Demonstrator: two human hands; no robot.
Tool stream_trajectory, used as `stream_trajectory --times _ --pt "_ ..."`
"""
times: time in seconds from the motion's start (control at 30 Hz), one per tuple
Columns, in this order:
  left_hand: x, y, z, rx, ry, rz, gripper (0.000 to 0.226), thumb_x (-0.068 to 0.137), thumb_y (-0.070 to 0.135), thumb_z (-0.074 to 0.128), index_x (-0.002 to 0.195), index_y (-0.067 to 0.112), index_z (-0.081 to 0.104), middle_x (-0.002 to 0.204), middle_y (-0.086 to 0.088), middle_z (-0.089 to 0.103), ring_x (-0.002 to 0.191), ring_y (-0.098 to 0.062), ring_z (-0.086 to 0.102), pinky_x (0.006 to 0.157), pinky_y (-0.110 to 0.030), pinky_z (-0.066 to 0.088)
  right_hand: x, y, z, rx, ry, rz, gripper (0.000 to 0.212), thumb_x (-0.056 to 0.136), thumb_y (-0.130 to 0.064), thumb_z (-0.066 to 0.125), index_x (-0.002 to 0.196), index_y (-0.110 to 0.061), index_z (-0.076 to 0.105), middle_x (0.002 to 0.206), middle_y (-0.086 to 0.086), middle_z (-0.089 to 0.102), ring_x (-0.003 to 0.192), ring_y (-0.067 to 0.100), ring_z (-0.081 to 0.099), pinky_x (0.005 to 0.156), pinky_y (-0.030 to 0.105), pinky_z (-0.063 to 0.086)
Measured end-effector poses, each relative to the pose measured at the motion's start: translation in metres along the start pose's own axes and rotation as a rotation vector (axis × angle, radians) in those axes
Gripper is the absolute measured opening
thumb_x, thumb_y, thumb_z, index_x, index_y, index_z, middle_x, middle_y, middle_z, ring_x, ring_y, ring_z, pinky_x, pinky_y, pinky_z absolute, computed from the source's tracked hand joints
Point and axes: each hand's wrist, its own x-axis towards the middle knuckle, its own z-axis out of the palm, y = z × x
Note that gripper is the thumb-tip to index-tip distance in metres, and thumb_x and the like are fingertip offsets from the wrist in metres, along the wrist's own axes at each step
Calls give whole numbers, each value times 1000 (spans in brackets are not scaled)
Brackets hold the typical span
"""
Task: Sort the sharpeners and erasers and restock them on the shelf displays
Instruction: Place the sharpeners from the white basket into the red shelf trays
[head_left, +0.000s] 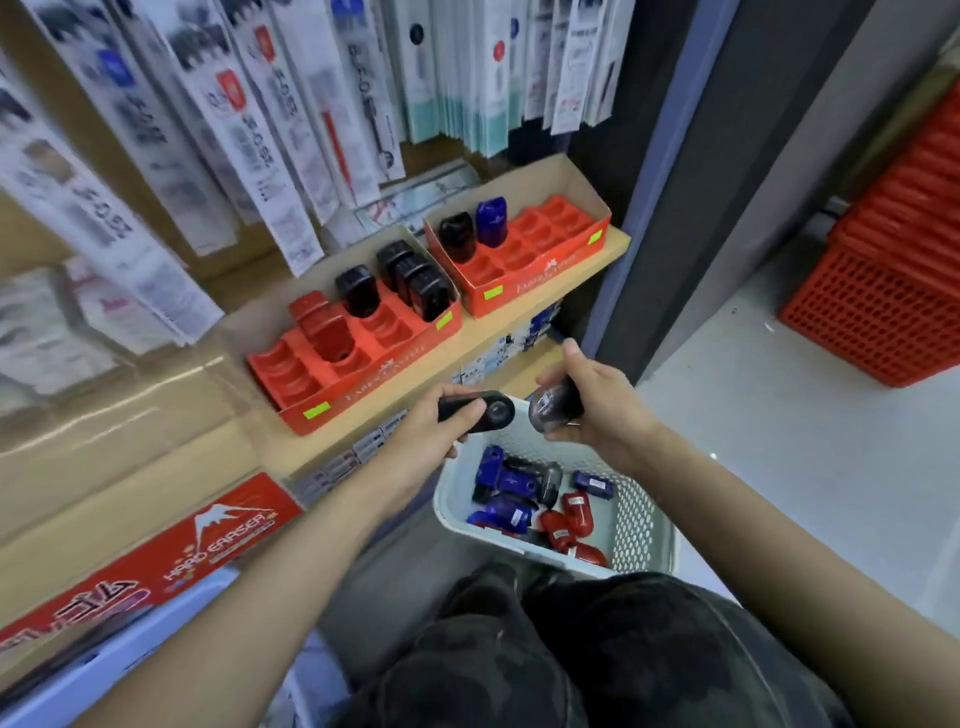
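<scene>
- A pale basket (636, 514) sits just in front of the person's knees. Loose blue sharpeners (506, 480) and red sharpeners (574, 514) lie in it.
- Above the basket's far rim, the left hand (431, 431) has its fingers curled round a black sharpener (483, 413).
- Just beside it, the right hand (592, 410) grips a second black sharpener (553, 408). The two pieces are close together, nearly touching.
- To the left, a red eraser box (208, 535) lies on a lower shelf.
- Farther off, on the wooden shelf (498, 335), the left display tray (363, 387) holds red and black sharpeners.
- The right display tray (535, 278) holds one black and one blue.
- Hanging refill packs (249, 130) fill the back wall.
</scene>
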Motion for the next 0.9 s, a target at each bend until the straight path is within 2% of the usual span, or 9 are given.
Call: stream_trajectory --times 0.07,0.13,0.2,0.27,0.4,0.5,0.6,0.77,0.9 --pt "-13 12 -14 -47 55 -2 8 96 14 50 95 22 49 84 -4 53 65 -10 43 56 -21 34 -5 -17 14 -1 13 24 41 97 -46 41 85 -10 56 77 3 57 59 14 61 50 31 54" --pt "-24 23 -31 -4 110 19 7 97 14 48 103 18 47 81 -3 52 65 -11 43 56 -22 34 -8 -32 30 -5 -2 55 41 98 -47 39 99 -8 53 88 7 57 71 20 61 52 33 54" --pt "-32 31 -50 170 169 65 15 97 19 48 111 15 43 81 -1 51 66 -11 45 58 -24 36 -12 -46 47 45 -38 85 37 98 -41 42 108 -6 50 99 11 57 86 27 62 62 39 55" --pt "-36 41 -64 325 255 171 20 95 21 53 109 15 40 85 2 50 73 -11 49 61 -24 37 -16 -59 62 144 -92 96 25 97 -28 48 106 -5 51 105 17 56 96 34 61 69 42 55" --pt "-22 68 -74 473 508 335 33 88 21 65 113 11 46 103 -2 58 100 -18 53 73 -24 33 -21 -66 74 192 -105 46 16 94 -10 45 106 -1 50 95 17 56 81 26 60 60 33 53" --pt "0 82 -74 731 601 375 34 87 26 65 113 13 48 115 -8 62 107 -26 57 76 -32 39 -16 -55 66 114 -25 4 22 96 -8 46 117 -1 48 107 20 54 89 30 61 66 36 55" --pt "15 82 -72 1059 686 405 35 88 30 63 119 15 52 119 -4 62 109 -25 57 81 -35 38 -10 -49 50 116 29 -33 15 96 -8 49 109 -2 51 97 16 56 83 26 62 73 38 56" --pt "28 67 -69 1142 721 420 39 91 29 58 129 19 53 119 -6 56 112 -24 50 85 -36 37 -7 -48 31 120 29 -112 15 95 -16 55 103 -4 59 88 8 63 77 17 66 67 27 56" --pt "32 66 -66 1086 733 434 42 90 26 60 131 16 53 112 -7 51 107 -25 51 85 -37 37 -8 -47 26 21 38 -171 21 91 -28 62 100 -10 65 91 7 68 65 14 68 52 20 52"
